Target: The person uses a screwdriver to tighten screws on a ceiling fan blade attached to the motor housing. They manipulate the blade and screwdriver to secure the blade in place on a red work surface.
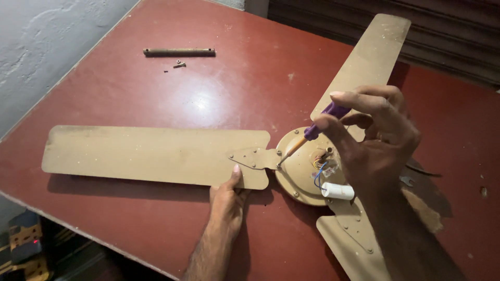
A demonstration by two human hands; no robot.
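A ceiling fan (304,166) lies flat on a dark red table (234,88), with its three beige blades spread out. The long blade (151,154) points to the left, another goes to the far right, and the third comes toward the near right edge.

The left hand (227,200) rests on the near edge of the long blade, close to the metal bracket (252,157) that joins it to the round motor; the thumb presses on top, and the other fingers I cannot see (they are under the blade).

The right hand (377,143) is above the motor, its fingers curled closed around the purple handle of a screwdriver (307,136). The orange shaft slants down to the left, and its tip touches the place where the bracket meets the motor.

On the motor, a small white cylinder (337,191) with blue wires lies beside the middle hole.

At the far left of the table there is a metal rod (179,52), and just beside it a few small screws (179,65).
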